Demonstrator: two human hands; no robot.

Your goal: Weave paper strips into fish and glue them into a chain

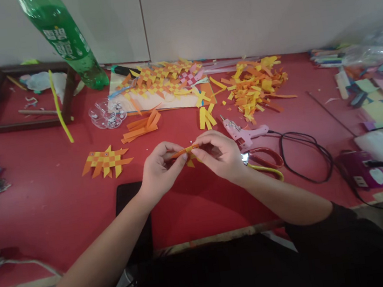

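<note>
"Start at the left. What's out there?"

"A woven paper shape (107,161), orange and yellow, lying flat on the bench (193,209). It's left of the left hand (160,171) and apart from it. The orange strips (143,125) lie beyond that hand, on the far side."

"And the left hand itself?"

"Narrow, thumb and fingers pinching the left end of the small paper piece (188,150)."

"So the piece sits between the hands?"

"Yes, right in the gap. Its long axis runs mostly left to right, the right end a little higher in the view, and yellow tips show below it. The fingers cover much of it, so I can't be sure how the weave sits."

"Which hand is nearer?"

"Neither; both touch it. The right hand (223,158) has the other end, also pinched between thumb and fingers."

"Anything further right?"

"The pink glue gun (242,132), just beyond the right hand, its nozzle pointing away from the person and to the left. The scissors (264,168) lie just beside the right wrist, handles to the right."
</note>
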